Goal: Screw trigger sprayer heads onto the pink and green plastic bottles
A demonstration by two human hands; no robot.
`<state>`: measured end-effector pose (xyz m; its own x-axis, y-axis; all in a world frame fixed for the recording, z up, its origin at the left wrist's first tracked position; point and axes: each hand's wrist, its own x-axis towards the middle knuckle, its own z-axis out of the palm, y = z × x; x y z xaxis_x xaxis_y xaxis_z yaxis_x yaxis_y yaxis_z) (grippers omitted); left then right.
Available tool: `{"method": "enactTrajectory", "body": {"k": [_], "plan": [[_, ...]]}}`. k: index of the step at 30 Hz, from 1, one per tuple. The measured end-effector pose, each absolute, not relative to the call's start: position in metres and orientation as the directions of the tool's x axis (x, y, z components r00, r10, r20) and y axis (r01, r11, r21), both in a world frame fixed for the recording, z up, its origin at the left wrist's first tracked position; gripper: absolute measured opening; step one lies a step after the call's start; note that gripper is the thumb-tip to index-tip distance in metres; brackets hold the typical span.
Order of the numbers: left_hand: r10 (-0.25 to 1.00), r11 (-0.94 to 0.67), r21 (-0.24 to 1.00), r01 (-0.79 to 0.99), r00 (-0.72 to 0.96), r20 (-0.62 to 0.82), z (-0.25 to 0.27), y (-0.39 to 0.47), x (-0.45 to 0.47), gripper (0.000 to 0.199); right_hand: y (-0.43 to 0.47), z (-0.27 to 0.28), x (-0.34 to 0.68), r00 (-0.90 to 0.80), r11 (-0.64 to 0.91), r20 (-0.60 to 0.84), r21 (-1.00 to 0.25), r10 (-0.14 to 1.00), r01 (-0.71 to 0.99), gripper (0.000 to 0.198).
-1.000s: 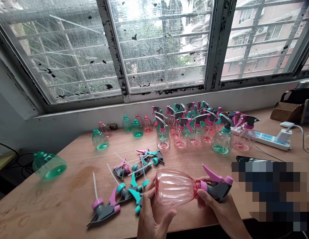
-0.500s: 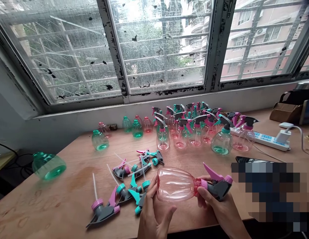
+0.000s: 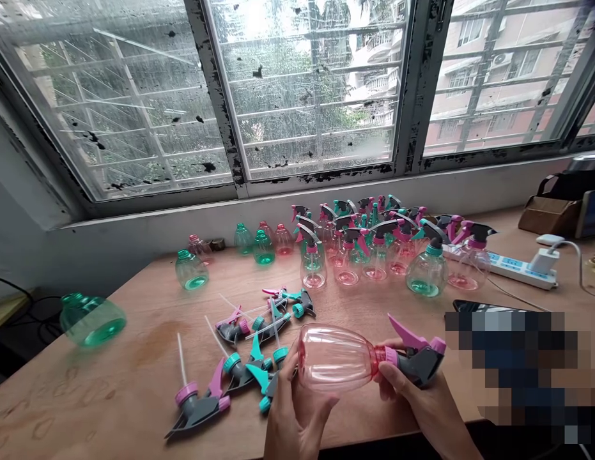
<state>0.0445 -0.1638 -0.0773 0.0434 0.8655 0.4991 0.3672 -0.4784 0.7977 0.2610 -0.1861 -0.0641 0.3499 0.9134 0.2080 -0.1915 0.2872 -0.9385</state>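
Your left hand [image 3: 297, 418] cups the pink bottle [image 3: 336, 358] lying sideways just right of the loose sprayer heads [image 3: 249, 358], your right hand [image 3: 415, 399] pinches its collar under the trigger head [image 3: 417, 358], both wrists cut off below.

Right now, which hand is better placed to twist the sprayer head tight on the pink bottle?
Right. The right hand already grips the pink-and-grey sprayer head at the neck, while the left hand cradles the pink bottle body, likely steadying it.
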Motion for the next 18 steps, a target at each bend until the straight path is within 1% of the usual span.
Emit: {"method": "enactTrajectory", "body": {"k": [2, 4, 9, 11, 14, 18], "plan": [[0.887, -0.446, 0.833, 0.327, 0.035, 0.461, -0.0798, -0.1639, 0.0440, 0.062, -0.1860, -0.0648, 0.2612, 0.350, 0.288, 0.209, -0.938, 0.913, -0.191, 0.031], [0.890, -0.446, 0.849, 0.284, 0.041, 0.454, -0.0809, -0.1636, 0.0443, 0.055, -0.1856, -0.0667, 0.2618, 0.352, 0.294, 0.215, -0.937, 0.911, -0.188, 0.031], [0.861, -0.491, 0.815, 0.307, 0.024, 0.509, -0.0790, -0.1635, 0.0462, 0.048, -0.1851, -0.0700, 0.2631, 0.351, 0.310, 0.231, -0.932, 0.907, -0.187, 0.026], [0.866, -0.478, 0.815, 0.327, 0.022, 0.499, -0.0783, -0.1641, 0.0461, 0.049, -0.1851, -0.0694, 0.2630, 0.353, 0.314, 0.232, -0.930, 0.906, -0.194, 0.027], [0.886, -0.449, 0.833, 0.324, 0.045, 0.461, -0.0791, -0.1647, 0.0452, 0.055, -0.1848, -0.0680, 0.2625, 0.359, 0.308, 0.224, -0.931, 0.906, -0.196, 0.028], [0.894, -0.441, 0.857, 0.266, 0.042, 0.447, -0.0808, -0.1638, 0.0452, 0.050, -0.1839, -0.0671, 0.2618, 0.374, 0.315, 0.222, -0.926, 0.900, -0.208, 0.028]]}}
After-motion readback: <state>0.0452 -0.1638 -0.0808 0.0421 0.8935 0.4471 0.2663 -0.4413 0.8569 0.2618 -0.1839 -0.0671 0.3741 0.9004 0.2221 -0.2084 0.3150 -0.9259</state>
